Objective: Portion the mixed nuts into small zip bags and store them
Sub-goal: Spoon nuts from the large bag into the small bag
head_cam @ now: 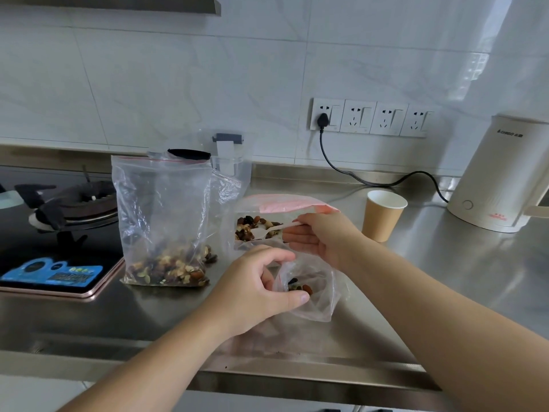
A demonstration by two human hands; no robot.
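The left hand [255, 288] pinches the small bag [309, 288] by its mouth, fingers curled on the rim to keep it open for filling. The right hand [322, 236] grips a white spoon [269, 231] over the nuts [252, 226] in the open bag behind, likely scooping another portion.

At the centre of the frame, a person's left hand [258, 288] pinches open the mouth of a small clear plastic zip bag [312, 292] holding a few nuts. Just above it, the right hand [320, 236] holds a white plastic spoon [269, 231] over an open bag of mixed nuts [255, 227] with a pink zip strip. Left of centre stands a tall clear zip bag [162, 221], nuts at its bottom. A brown paper cup [383, 215] and a cream electric kettle [499, 173] sit on the steel counter [445, 278] at right; a gas hob [71, 209] lies at left.
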